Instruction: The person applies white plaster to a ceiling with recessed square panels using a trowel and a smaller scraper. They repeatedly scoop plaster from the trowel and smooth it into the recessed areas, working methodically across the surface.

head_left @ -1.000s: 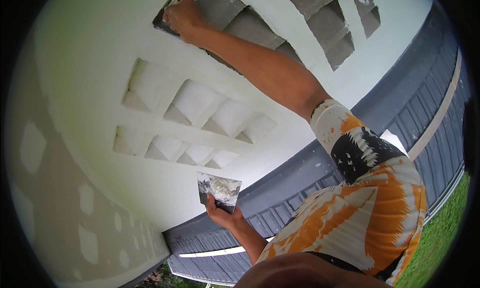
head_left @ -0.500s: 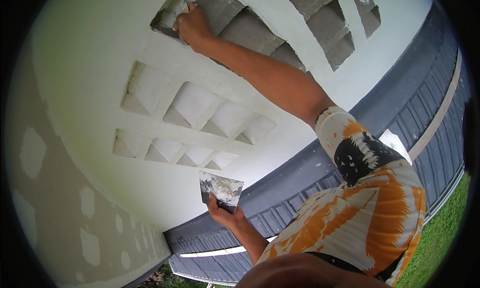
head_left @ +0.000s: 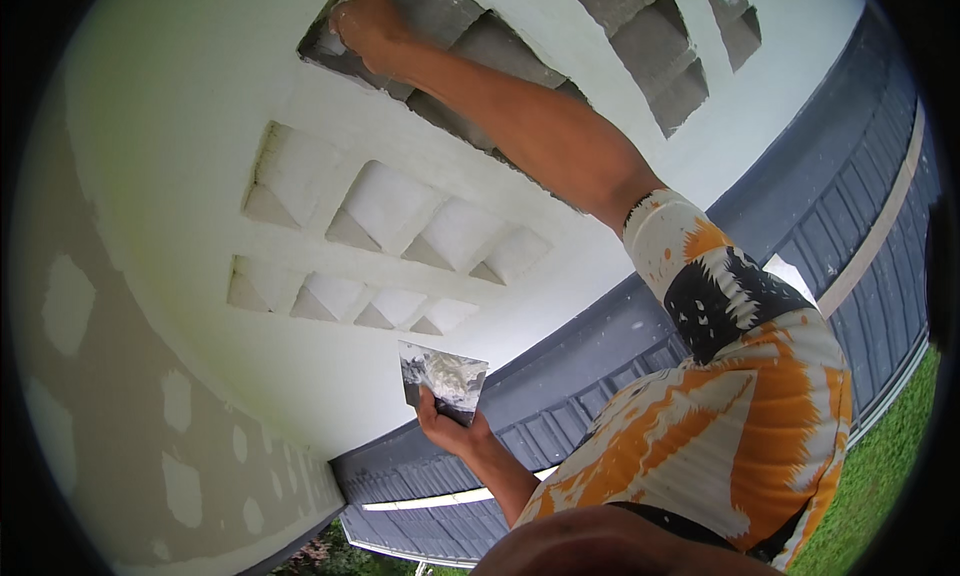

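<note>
The left hand point(head_left: 455, 435) is grasping a flat plate point(head_left: 458, 410) carrying white paste point(head_left: 452, 377), open room surrounding it. Farther, the right hand point(head_left: 370, 28) is curling inside a grey recess point(head_left: 430, 6), edges crowding it, its grip impossible to tell. Lower niches point(head_left: 388, 201) are looking coated; upper recesses point(head_left: 646, 42) are showing bare grey, seemingly unfinished.

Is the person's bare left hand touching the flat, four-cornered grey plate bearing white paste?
Touching. The head view shows the left hand gripping the plate at its lower edge, thumb over its face.
</note>
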A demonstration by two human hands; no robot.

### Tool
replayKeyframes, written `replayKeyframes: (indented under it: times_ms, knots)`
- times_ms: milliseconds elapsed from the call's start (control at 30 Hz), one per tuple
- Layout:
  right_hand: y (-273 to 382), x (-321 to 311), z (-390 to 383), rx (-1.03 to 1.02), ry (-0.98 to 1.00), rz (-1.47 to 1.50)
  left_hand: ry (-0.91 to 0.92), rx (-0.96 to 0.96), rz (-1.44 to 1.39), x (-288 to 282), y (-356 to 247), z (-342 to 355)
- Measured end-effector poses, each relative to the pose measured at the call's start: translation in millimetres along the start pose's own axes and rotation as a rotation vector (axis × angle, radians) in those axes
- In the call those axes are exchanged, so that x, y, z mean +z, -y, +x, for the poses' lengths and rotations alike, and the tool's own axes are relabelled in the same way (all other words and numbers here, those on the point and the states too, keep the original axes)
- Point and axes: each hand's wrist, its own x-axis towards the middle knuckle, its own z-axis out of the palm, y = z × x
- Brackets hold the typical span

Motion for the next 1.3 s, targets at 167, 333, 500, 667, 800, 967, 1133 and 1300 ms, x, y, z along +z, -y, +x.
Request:
replayKeyframes:
  times_ms: [167, 333, 500, 667, 800, 967, 1133, 1300]
  knots:
    - [36, 6, -86, -0.167, 0.11, -0.26, -0.002, -0.042, 0.002, 6, 1, -1]
    - [2, -3, -59, -0.208, -0.106, -0.244, 0.021, -0.049, -0.003, 12, 3, -3]
    - [3, -1, -26, 0.265, 0.046, 0.219, -0.012, -0.045, 0.007, 11, 1, -7]
    - [4, 3, -22, 0.179, 0.14, 0.169, 0.025, -0.064, -0.009, 11, 2, -5]
    - [35, 20, -82, 0.052, 0.183, -0.093, -0.045, -0.101, -0.039, 32, -1, -13]
    - [78, -46, -165, 0.163, 0.484, -0.081, -0.054, -0.262, -0.235, 30, 12, -3]
    - [60, -133, -260, 0.085, 0.756, -0.201, 0.062, -0.452, -0.422, 60, 32, 11]
    - [84, -172, -282, -0.328, 1.134, -0.921, 0.068, -0.509, -0.382, 99, 37, 0]
